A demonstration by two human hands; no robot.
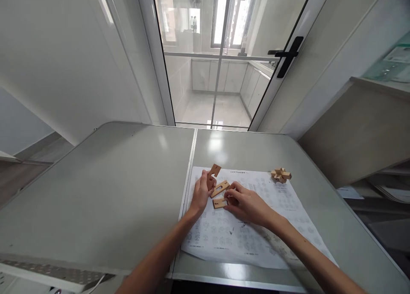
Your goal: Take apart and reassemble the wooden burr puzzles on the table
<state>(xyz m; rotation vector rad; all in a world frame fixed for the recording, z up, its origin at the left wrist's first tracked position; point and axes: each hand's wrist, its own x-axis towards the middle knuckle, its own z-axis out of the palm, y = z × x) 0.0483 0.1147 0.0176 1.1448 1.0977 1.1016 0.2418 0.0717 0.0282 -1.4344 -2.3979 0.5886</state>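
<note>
My left hand [201,193] grips a notched wooden puzzle piece [215,170], raised and tilted above the printed sheet. Beside it, a slotted wooden piece marked 2 [225,184] lies at a slant on the paper. Just below that is another slotted wooden piece [218,203], with a dark mark on its left end. The fingers of my right hand [245,202] are bent together at this lower piece's right end, covering part of it. Whether they pinch it or only touch it is hard to see.
A large printed sheet [224,238] with rows of small figures lies on the grey table [128,191]. An assembled wooden burr puzzle [281,175] rests at the sheet's far right corner. Beyond the table's back edge stands a glass door [192,85] with a black handle [290,57].
</note>
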